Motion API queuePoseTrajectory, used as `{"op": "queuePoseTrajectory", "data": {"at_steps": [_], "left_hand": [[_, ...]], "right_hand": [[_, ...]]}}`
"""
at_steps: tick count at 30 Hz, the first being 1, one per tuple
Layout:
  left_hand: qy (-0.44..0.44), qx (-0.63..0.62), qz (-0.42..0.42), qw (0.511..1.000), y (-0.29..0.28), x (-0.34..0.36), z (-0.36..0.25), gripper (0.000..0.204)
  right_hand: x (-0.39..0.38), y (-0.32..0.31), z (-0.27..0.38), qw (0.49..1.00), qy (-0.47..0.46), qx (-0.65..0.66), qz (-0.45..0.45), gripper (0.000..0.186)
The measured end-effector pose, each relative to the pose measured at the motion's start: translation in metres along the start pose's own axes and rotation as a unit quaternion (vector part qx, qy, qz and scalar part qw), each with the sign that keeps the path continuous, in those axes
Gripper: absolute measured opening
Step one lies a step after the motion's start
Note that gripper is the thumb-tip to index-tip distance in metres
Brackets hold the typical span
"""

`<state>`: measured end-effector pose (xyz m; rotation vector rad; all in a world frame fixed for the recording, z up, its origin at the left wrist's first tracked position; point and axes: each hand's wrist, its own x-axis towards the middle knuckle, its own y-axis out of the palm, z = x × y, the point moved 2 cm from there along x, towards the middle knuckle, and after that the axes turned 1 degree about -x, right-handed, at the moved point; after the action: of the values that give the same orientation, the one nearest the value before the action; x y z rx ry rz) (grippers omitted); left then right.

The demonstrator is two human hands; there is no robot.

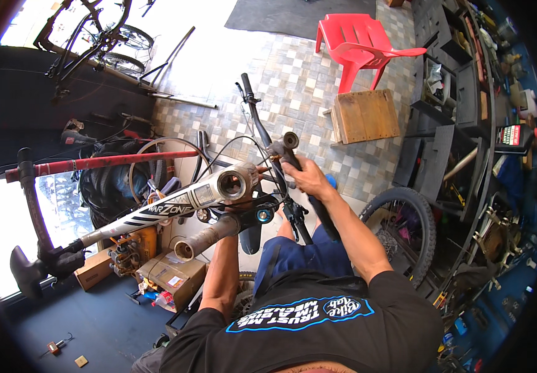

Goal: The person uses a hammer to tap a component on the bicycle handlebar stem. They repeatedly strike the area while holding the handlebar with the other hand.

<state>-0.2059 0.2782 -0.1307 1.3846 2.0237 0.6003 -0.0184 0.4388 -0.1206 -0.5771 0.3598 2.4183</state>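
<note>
A white-and-black bicycle frame [172, 204] slants across in front of me, with the open end of its head tube [231, 184] facing up. Just below it lies a bicycle fork, whose bare metal steerer tube [206, 238] points toward the lower left; a blue knob [263, 216] shows on its crown. My left hand [260, 174] reaches up behind the fork and head tube, which cover most of its fingers. In my right hand [310, 179], beside the head tube, is a dark-handled hammer [290, 140], its round head raised. A handlebar [255, 115] hangs by its cables beyond.
A red bar and black clamp of a repair stand [47, 256] hold the frame at left. A bicycle wheel [427, 233] stands at right, near drawers [439, 152]. Beyond are a wooden stool [368, 115] and red chair [358, 40]. Cardboard boxes [172, 276] lie at lower left.
</note>
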Motion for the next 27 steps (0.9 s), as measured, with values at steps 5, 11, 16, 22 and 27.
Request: {"op": "queuePoseTrajectory", "data": {"at_steps": [5,11,16,22,27], "left_hand": [[0.123,0.304,-0.029,0.944,0.038,0.017,-0.007,0.047],[0.108,0.308,-0.028,0.945,0.043,0.014,-0.01,0.067],[0.131,0.252,-0.012,0.959,0.042,0.014,-0.006,0.058],[-0.011,0.049,-0.002,0.999,0.016,0.007,-0.017,0.045],[0.042,0.101,-0.043,0.993,0.026,0.007,-0.012,0.044]], "right_hand": [[-0.039,-0.039,-0.007,0.996,0.037,0.077,0.033,0.033],[-0.038,-0.038,-0.019,0.962,0.122,0.234,0.076,0.034],[-0.034,-0.022,-0.014,0.977,0.078,0.162,0.115,0.023],[-0.034,-0.004,-0.009,0.968,0.078,0.159,0.175,0.026],[-0.026,0.009,-0.032,0.944,0.146,0.232,0.181,0.029]]}}
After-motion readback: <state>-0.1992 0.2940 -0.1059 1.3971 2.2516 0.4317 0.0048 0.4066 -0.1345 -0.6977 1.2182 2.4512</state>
